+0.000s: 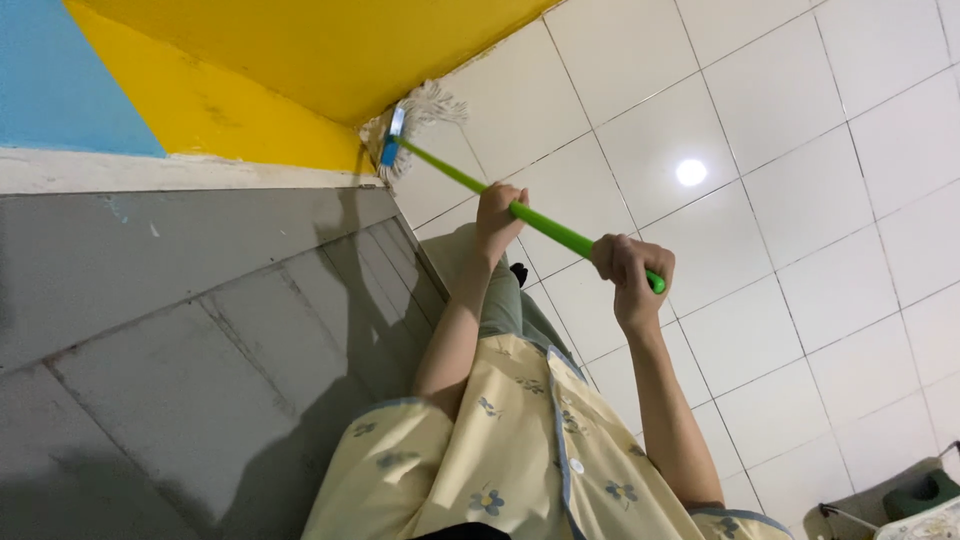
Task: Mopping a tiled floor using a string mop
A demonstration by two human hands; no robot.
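White glossy floor tiles point(780, 110) fill the right half and upper middle of the frame, with a round glare spot from a lamp right of centre. Grey, scuffed wall tiles point(180, 340) take up the lower left, and above them a yellow painted wall point(300, 60) spans the top, with a blue patch point(55, 70) in the upper left corner. A pale yellow flowered shirt point(520, 450) rises from the bottom centre.

The mop point(520, 212) lies across the middle of the frame. Its handle is a thin bright green rod, running on a slant from the right of centre up toward the upper middle. There it ends in a blue clamp holding a bunch of off-white strings point(425, 108), pressed into the corner where floor meets yellow wall. The head points up-left; the butt end sticks out just past the right hand point(630, 275).

The right hand is wrapped around the handle near its end, fingers curled tight about it. The left hand point(497, 212) grips farther up the rod, fingers closed around it too.

A green object point(925, 492) sits in the lower right corner.
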